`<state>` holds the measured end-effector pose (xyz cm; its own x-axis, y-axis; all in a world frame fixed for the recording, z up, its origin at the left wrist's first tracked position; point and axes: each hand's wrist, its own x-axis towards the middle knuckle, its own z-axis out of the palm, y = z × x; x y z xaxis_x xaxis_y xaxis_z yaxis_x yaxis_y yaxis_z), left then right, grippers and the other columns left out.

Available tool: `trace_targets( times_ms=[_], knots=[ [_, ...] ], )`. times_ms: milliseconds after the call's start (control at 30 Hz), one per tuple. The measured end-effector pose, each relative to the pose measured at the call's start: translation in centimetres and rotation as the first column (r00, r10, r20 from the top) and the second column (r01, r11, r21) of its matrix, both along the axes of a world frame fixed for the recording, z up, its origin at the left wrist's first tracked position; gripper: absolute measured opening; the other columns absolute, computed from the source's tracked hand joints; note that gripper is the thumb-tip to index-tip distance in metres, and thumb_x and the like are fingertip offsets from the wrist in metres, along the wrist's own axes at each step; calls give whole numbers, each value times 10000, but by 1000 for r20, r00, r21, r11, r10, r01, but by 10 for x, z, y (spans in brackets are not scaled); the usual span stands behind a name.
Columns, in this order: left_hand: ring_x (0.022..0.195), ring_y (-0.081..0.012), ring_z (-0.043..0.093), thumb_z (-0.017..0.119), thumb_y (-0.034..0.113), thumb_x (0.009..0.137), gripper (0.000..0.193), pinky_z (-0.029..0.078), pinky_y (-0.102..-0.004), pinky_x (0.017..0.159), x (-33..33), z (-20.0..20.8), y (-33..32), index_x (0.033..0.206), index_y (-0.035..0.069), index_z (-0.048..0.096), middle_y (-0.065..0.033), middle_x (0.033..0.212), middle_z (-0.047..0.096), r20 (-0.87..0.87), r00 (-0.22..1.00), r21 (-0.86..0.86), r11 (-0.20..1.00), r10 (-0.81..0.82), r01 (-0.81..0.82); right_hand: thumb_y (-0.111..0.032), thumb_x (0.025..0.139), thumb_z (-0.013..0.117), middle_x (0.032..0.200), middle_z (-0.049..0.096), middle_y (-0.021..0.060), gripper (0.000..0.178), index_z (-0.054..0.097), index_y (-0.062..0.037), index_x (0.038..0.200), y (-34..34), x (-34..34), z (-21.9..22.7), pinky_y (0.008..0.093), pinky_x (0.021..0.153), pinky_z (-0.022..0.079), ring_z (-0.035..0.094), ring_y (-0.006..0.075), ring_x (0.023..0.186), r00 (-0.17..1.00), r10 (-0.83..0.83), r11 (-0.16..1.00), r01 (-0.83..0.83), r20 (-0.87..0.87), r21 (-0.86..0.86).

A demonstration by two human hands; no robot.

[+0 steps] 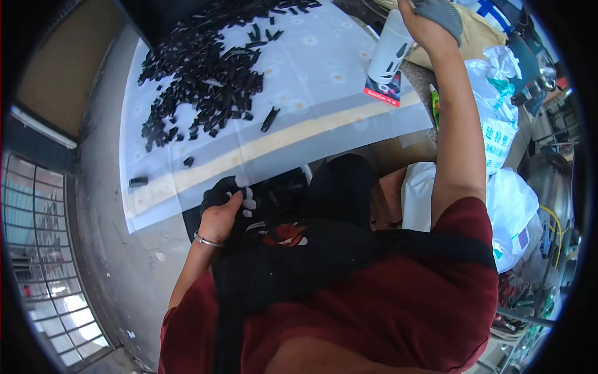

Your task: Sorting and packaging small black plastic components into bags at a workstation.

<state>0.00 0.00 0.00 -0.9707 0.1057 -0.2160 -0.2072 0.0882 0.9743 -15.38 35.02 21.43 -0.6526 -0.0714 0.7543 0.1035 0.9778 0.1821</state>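
Observation:
My left hand, in a dark glove with the thumb bare, is over my lap just below the table's near edge. Its fingers curl toward the thumb, pale at the tips; anything between them is too small to make out. Beneath it lies a dark heap of black pieces. My right hand, wearing a grey glove, reaches to the far right. The thumb is beside the top of a white cylinder with black marks, and the picture's edge cuts off the fingers. Under the cylinder is a red and black card.
Many small black plastic pieces are spread over the white covered table. A few lie apart near its front edge. White plastic bags crowd my right side. A barred metal grille stands at the left, beyond grey floor.

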Motion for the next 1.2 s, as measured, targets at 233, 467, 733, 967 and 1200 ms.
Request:
trace_targets(
  times_ms=[233,467,733,967,1200],
  knots=[
    [527,-97,534,507,100,851,127,423,-213,472,7,-5,-25,921,2,548,-43,692,584,-6,999,-51,998,-42,42,-127,781,534,1151,517,136,306,548,-147,1085,-125,11,-150,371,854,427,520,297,1006,534,578,740,-662,618,-119],
    [556,-85,543,622,99,792,282,442,-222,490,10,-7,-60,1037,7,518,-35,692,595,-145,983,-190,972,112,-139,-219,833,508,1148,512,156,334,502,-85,1139,-175,19,-188,377,820,432,529,292,986,418,552,735,-653,721,-184],
    [657,-141,571,729,166,681,521,473,-275,615,4,24,-69,1125,11,504,-110,783,626,-227,972,-187,976,65,-109,-235,829,537,895,588,130,264,567,-69,1032,-228,96,-163,374,756,423,546,296,829,-52,965,150,-695,258,-703],
    [821,-113,545,586,132,832,310,447,-231,706,9,12,-65,1105,-1,529,-58,952,601,-163,986,126,991,-17,38,-235,777,595,897,585,132,269,566,-42,962,-226,107,-174,376,730,424,543,303,813,63,944,264,-732,323,-628],
    [591,-94,469,408,346,917,389,392,-238,548,15,-14,-40,906,12,606,-16,668,552,-164,950,238,945,266,-224,-235,788,586,896,586,136,274,561,-24,962,-233,113,-184,366,707,410,547,297,800,115,937,301,-746,329,-595]
  ],
)
